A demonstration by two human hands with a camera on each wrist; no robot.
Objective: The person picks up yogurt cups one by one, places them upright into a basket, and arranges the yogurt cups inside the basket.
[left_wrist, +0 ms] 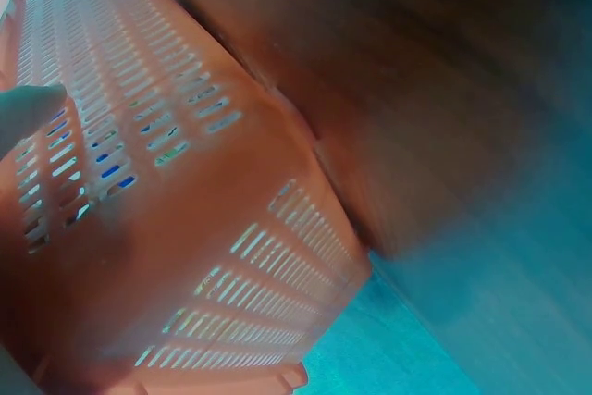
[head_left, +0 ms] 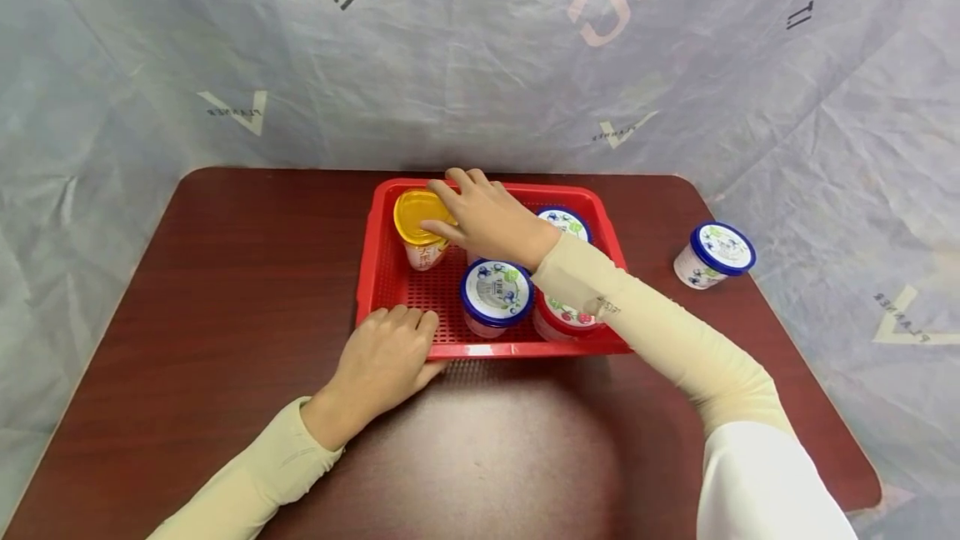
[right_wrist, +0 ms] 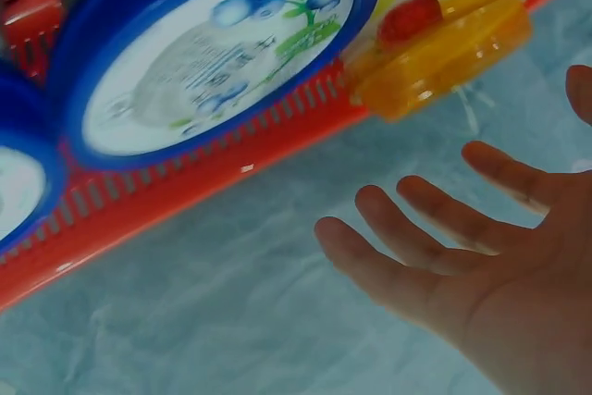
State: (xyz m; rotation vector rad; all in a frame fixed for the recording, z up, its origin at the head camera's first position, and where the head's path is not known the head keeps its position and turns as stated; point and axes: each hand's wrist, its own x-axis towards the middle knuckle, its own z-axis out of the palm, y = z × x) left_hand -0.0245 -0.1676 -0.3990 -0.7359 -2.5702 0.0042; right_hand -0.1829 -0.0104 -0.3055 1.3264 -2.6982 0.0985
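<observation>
My left hand (head_left: 386,357) grips the front left rim of a red perforated plastic basket (head_left: 525,350), fingers over the inside and thumb outside; the left wrist view shows the basket's slotted wall (left_wrist: 157,219). Above the basket's back left, my right hand (head_left: 487,215) has its fingers spread, beside a yellow-lidded cup (head_left: 422,219). In the right wrist view that hand (right_wrist: 481,265) holds nothing, apart from the yellow lid (right_wrist: 444,53). Also inside are blue-lidded yogurt tubs (head_left: 497,294) and a red-lidded tub (head_left: 562,319), partly hidden by my right forearm.
Another blue-lidded tub (head_left: 716,255) stands on the dark red-brown table (head_left: 247,273), right of the basket near the table's right edge. Grey printed sheeting (head_left: 450,57) hangs behind the table and along its sides.
</observation>
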